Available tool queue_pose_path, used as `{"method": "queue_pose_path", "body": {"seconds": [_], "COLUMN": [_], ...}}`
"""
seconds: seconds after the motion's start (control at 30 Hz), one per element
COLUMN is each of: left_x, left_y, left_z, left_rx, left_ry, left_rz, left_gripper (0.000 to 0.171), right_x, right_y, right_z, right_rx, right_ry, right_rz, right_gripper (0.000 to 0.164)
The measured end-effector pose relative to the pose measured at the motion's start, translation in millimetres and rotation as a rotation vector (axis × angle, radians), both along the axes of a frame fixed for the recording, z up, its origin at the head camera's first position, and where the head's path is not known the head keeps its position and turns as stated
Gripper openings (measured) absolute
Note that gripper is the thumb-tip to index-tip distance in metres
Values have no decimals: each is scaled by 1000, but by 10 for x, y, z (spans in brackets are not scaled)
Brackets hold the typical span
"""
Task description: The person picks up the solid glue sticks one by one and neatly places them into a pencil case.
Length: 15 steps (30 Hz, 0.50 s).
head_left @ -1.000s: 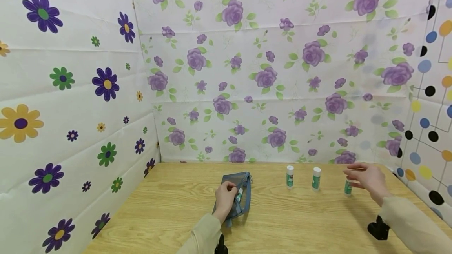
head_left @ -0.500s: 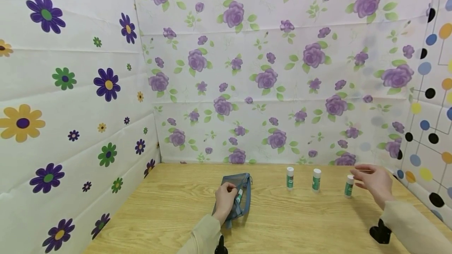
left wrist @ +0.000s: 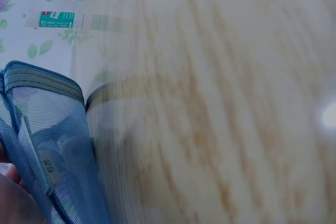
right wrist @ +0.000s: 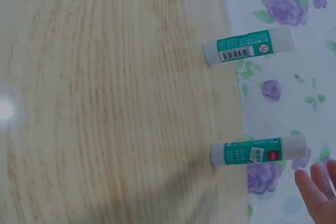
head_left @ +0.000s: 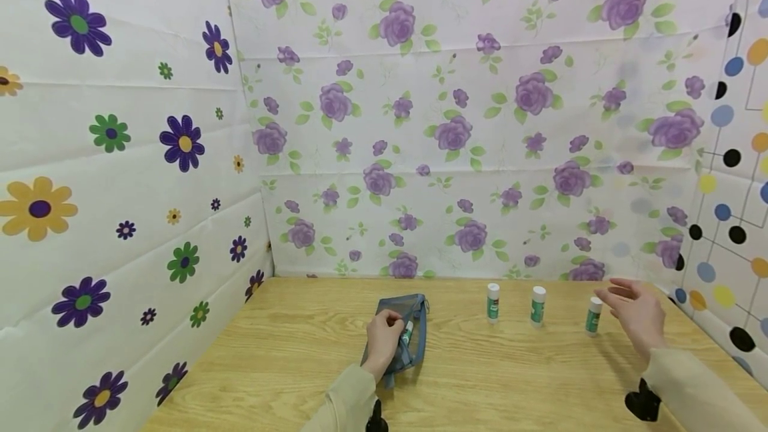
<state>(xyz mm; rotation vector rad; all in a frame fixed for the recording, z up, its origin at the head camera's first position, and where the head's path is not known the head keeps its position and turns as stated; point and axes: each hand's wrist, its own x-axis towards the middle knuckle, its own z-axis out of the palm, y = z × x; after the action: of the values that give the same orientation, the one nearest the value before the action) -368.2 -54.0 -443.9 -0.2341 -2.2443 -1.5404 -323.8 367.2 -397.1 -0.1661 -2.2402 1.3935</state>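
My left hand (head_left: 382, 340) grips the near-left side of a blue mesh zip pouch (head_left: 423, 333), which lies with its mouth spread. Inside the pouch shows a glue stick (head_left: 407, 333), white and green. In the left wrist view, the pouch's mesh (left wrist: 58, 108) hides most of that hand. My right hand (head_left: 641, 317) hovers just right of an upright glue stick (head_left: 593, 317), fingers loosely extended and holding nothing. The right wrist view shows the fingertips (right wrist: 310, 184) apart from this glue stick's white cap (right wrist: 293, 147).
Two more glue sticks stand upright in a row to the left, one in the middle (head_left: 537, 307) and one farther left (head_left: 493, 303). The wooden table (head_left: 264, 352) meets a flower-printed cloth wall (head_left: 360, 219) behind, with patterned cloths on both sides.
My right hand has drawn back to the right, off the rightmost glue stick, which now stands by itself in full view. The left hand and pouch stay about where they were.
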Motion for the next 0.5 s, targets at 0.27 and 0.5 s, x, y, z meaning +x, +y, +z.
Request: {"method": "queue_pose_path", "body": {"seconds": [0.27,0.5], "left_x": [-24,22], "left_y": [-9,6], "left_z": [-57,19], "left_rx": [17,0], "left_ry": [68,-35], "left_rz": [-28,3], "left_gripper": [7,6], "right_x": [-288,-563], "right_y": [193,377], "right_z": [-364,-690], "right_rx": [-13,-22], "right_ry": [65,76], "right_rz": [-77,-123], "right_gripper": [61,65]}}
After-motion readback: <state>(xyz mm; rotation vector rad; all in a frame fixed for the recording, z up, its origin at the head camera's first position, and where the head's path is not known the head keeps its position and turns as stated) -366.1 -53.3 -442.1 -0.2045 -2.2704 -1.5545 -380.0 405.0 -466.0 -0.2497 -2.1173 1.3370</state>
